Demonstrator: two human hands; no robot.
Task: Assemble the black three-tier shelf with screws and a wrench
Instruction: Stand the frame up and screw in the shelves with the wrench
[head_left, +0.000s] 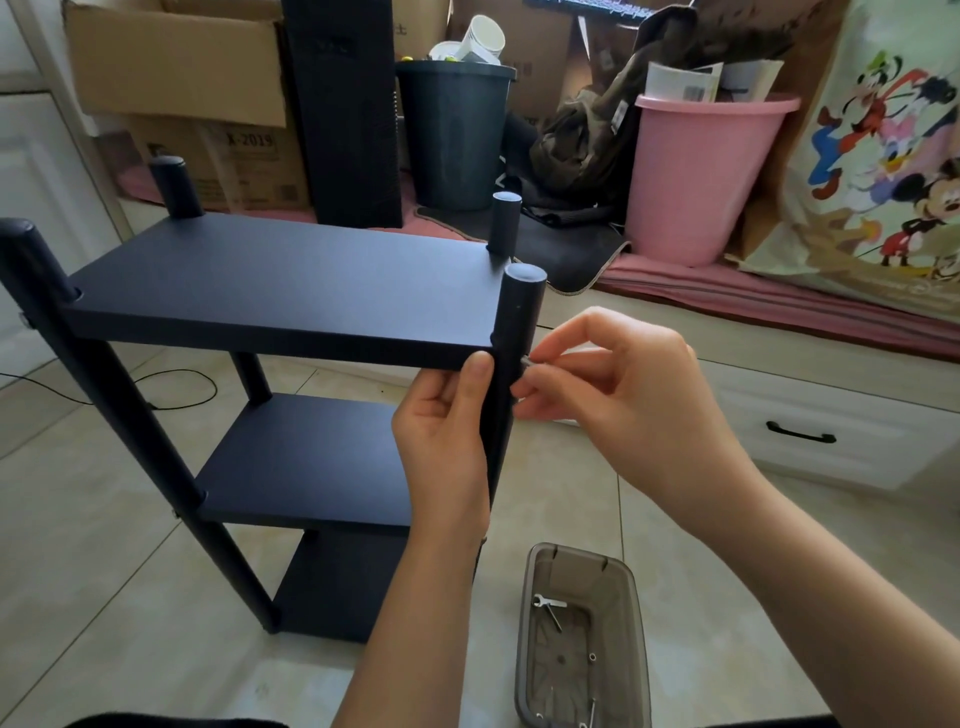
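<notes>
**Screw held at the near right post of the shelf**

Nearest to the camera, a clear grey plastic tray (582, 639) lies on the tiled floor (104, 545). Inside it are a small flat wrench (548, 603) and a few loose screws (592, 657) (the far end of the tray is blurred).

Above it, the left hand (447, 436) grips the near right post (511, 364) of the black three-tier shelf (280, 312), with the thumb pressed on the front edge of the top board. The right hand (623, 395) is just beside the post on its right side; its thumb and fingers pinch a small silver screw (525, 361) that touches the post at the level of the top board.

The shelf stands upright on the floor, all three boards between the four posts.

Behind it stand a dark bin (452, 135), a pink bucket (701, 171) and cardboard boxes (182, 78).
</notes>
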